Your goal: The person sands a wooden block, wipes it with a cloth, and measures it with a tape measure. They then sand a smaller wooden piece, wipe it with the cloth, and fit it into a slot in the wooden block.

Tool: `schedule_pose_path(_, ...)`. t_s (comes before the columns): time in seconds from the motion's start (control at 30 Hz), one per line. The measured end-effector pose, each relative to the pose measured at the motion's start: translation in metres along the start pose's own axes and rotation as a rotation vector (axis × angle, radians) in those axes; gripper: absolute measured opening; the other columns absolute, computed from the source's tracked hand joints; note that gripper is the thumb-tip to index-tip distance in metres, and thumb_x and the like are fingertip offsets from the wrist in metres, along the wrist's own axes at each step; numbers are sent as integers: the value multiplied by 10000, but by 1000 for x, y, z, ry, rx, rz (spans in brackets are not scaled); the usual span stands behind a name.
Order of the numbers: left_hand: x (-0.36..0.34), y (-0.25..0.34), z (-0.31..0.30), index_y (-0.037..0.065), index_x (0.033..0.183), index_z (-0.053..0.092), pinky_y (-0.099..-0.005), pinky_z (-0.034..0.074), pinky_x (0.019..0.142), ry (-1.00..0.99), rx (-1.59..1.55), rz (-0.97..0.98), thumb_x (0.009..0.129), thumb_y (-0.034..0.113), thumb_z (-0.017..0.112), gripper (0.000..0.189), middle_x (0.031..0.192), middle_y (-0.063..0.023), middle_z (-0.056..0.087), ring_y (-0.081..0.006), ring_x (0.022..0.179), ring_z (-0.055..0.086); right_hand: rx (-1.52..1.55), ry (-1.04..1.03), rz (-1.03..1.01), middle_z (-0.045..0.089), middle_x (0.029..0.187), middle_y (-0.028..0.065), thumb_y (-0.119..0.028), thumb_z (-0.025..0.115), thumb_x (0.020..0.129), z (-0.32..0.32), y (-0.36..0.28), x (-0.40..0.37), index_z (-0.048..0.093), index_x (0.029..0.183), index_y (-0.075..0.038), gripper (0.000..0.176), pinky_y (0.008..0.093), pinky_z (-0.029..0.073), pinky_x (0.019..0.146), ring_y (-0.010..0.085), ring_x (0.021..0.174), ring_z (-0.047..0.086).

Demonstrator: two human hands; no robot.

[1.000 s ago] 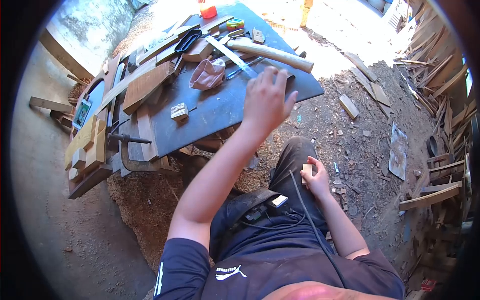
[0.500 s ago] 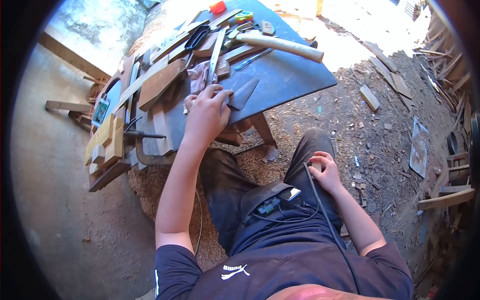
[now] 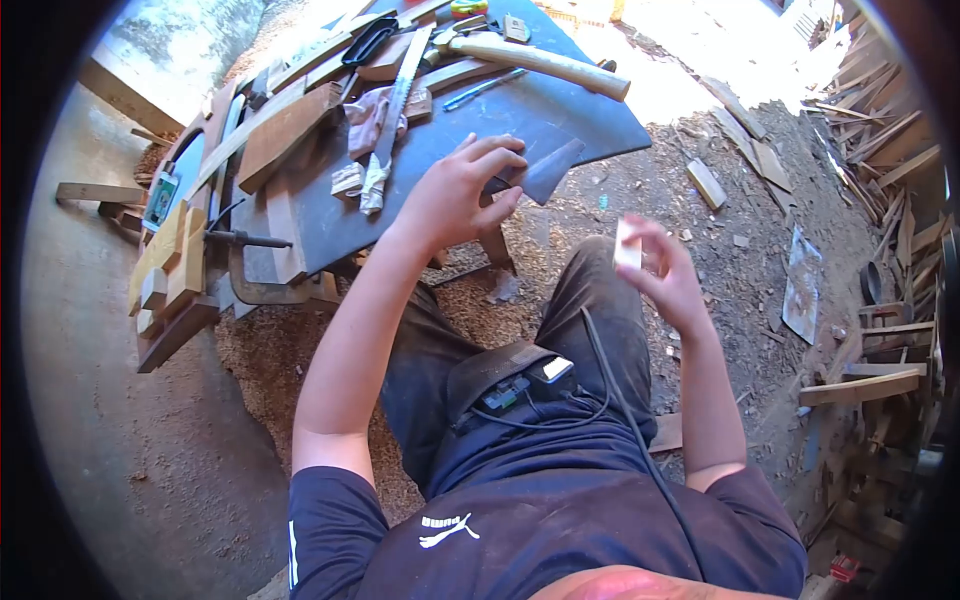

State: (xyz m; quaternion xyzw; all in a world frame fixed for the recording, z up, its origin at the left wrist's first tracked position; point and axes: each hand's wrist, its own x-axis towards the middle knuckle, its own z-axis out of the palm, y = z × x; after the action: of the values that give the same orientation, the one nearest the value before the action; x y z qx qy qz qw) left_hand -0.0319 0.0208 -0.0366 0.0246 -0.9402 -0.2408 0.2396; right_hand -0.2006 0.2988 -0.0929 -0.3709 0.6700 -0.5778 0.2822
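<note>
My left hand (image 3: 462,190) is over the near edge of the dark worktable (image 3: 440,140), fingers pinched on a dark grey sheet (image 3: 548,165) that sticks out to the right past the table's edge. My right hand (image 3: 668,275) is raised above my right thigh and grips a small pale wooden block (image 3: 627,245), held upright. The two hands are a short way apart, the block lower and to the right of the sheet.
On the table lie a hand saw (image 3: 398,100), a pale wooden handle (image 3: 545,62), a crumpled cloth (image 3: 365,112), a small block (image 3: 347,178) and planks (image 3: 285,135). A metal clamp (image 3: 250,240) sits at its left end. Sawdust and wood scraps (image 3: 708,183) cover the ground.
My left hand came back from the far tools, pressed on the dark sheet and lifted it toward the table's edge. My right hand rose from my thigh with the block.
</note>
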Motion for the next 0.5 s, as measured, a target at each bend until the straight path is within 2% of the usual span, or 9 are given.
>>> schedule_pose_path(0.17,0,-4,11,40,1112,644,-504,382,1159,61,63,-19,799,237,805,403,1266,-102,673,-343,1218,603,-525,67,-516,560,1359,205,-320,827,788,36,-87,56,704,1046,-114,352,468,440,1020,355,1280,529)
schedule_pose_path(0.27,1,-9,14,37,1074,639,-510,383,1157,64,33,-90,767,223,824,404,1246,-98,687,-336,1231,599,-705,40,-592,575,1314,208,-326,830,779,57,-77,90,722,995,-111,324,473,434,1034,378,1271,516)
schedule_pose_path(0.33,1,-11,15,40,1047,636,-514,387,1153,57,8,-121,766,193,817,368,1235,-95,693,-334,1235,598,-658,37,-535,574,1299,206,-298,851,747,62,-62,103,739,918,-108,279,478,424,1048,389,1269,503)
schedule_pose_path(0.43,-3,-20,19,89,1212,647,-501,421,1126,120,31,-30,779,224,797,477,1102,-87,720,-318,1112,652,-667,-24,-564,571,1313,204,-261,859,723,75,-67,86,751,884,-112,244,467,428,1044,381,1260,513)
schedule_pose_path(0.5,-3,-26,21,91,1220,648,-498,420,1127,127,35,-13,782,202,791,475,1100,-85,721,-319,1104,655,-698,-33,-583,594,1305,168,-255,868,716,71,-65,93,762,908,-112,261,438,437,1042,333,1226,555)
